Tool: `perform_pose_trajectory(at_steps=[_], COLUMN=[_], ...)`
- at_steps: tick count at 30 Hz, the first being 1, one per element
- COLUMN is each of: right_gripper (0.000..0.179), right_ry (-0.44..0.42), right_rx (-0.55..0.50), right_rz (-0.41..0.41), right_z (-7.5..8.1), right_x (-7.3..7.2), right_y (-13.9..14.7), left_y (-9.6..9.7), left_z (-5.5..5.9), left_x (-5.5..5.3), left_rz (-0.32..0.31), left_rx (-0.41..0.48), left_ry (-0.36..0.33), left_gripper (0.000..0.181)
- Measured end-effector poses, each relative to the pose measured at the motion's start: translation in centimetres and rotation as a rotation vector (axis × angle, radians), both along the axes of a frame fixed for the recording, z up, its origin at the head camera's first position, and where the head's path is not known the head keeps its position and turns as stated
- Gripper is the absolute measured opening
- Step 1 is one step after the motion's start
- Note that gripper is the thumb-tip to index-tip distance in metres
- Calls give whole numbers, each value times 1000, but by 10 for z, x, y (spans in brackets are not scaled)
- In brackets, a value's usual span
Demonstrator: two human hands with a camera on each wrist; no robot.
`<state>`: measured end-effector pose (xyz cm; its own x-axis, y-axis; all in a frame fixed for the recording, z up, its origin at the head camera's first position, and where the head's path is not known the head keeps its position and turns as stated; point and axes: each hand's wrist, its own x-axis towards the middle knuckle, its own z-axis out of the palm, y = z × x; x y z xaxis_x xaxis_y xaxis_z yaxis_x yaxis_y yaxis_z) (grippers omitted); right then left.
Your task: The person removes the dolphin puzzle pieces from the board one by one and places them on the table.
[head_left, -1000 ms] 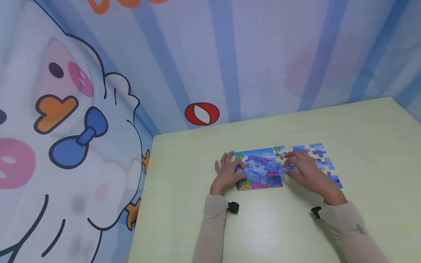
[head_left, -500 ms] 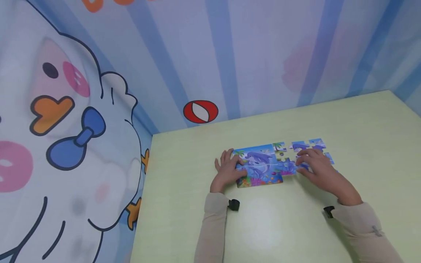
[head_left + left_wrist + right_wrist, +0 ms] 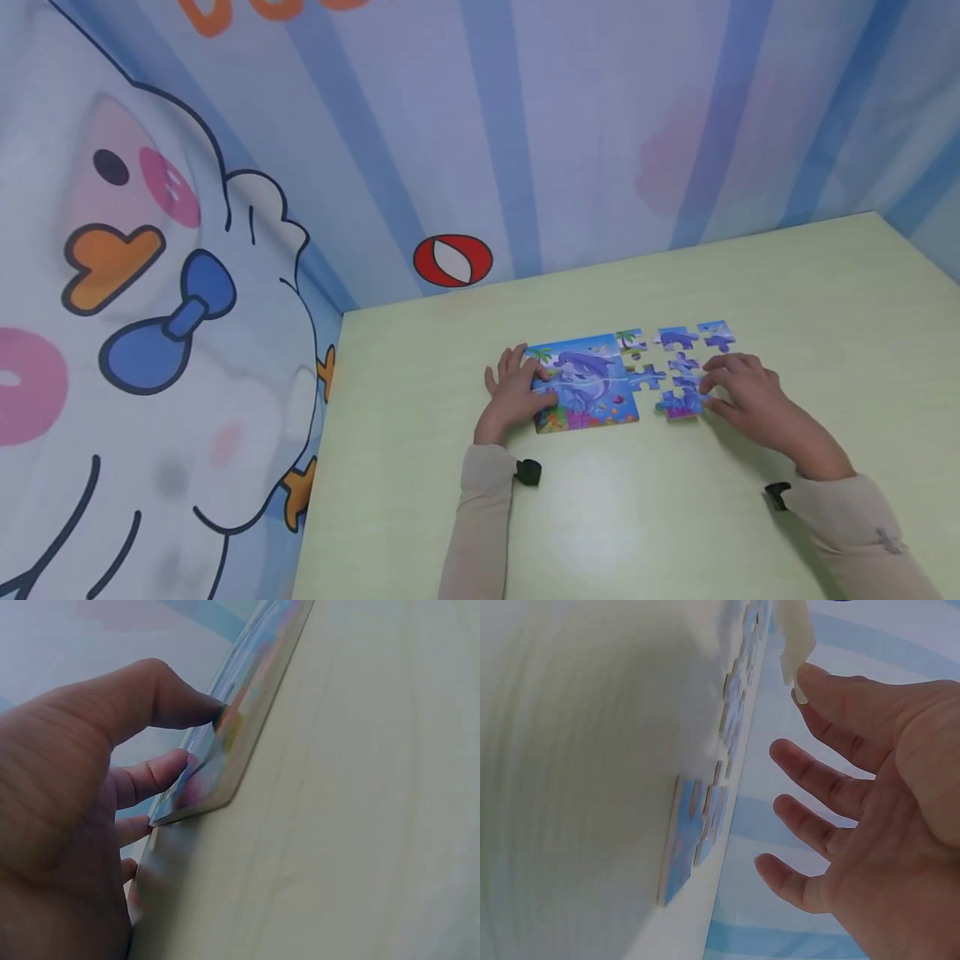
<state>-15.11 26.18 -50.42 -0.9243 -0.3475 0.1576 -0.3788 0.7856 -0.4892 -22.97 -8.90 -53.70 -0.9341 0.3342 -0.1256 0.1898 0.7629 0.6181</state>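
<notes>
A picture board (image 3: pixel 581 383) with dolphins lies flat on the table. My left hand (image 3: pixel 512 402) rests at its left edge; in the left wrist view the thumb (image 3: pixel 187 712) and index finger touch its top face. My right hand (image 3: pixel 757 408) pinches a jigsaw piece (image 3: pixel 682 405) with blue and purple coral print, over the loose pieces right of the board. The right wrist view shows the pale edge and back of this jigsaw piece (image 3: pixel 796 641) between thumb and index finger, the other fingers spread. A palm-tree piece (image 3: pixel 631 339) and a blue piece (image 3: pixel 647 377) lie against the board's right side.
Farther right lie a dolphin piece (image 3: pixel 677 337), a corner piece (image 3: pixel 717 335) and more pieces partly hidden by the right hand. The pale table (image 3: pixel 600 517) meets a printed cloth backdrop (image 3: pixel 600 125) at the back, and another hangs at left.
My right hand has moved right, carrying the coral jigsaw piece away from the board's right part to over the loose pieces. The left hand has stayed on the board.
</notes>
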Motion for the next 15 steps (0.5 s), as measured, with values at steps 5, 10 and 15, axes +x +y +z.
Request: perform_pose_trajectory(at_steps=[5, 10, 15], right_gripper=[10, 9, 10], right_ry=[-18, -47, -49], right_rx=[52, 73, 77], right_rz=[-1, -5, -13], right_z=[-6, -10, -12], right_x=[1, 2, 1], right_y=[9, 15, 18], left_y=[0, 0, -1], left_z=[-1, -2, -4], left_x=[0, 0, -1], left_rz=[-3, -2, 0], left_rx=[11, 13, 4], left_ry=[-6, -10, -11], left_gripper=[24, 25, 25])
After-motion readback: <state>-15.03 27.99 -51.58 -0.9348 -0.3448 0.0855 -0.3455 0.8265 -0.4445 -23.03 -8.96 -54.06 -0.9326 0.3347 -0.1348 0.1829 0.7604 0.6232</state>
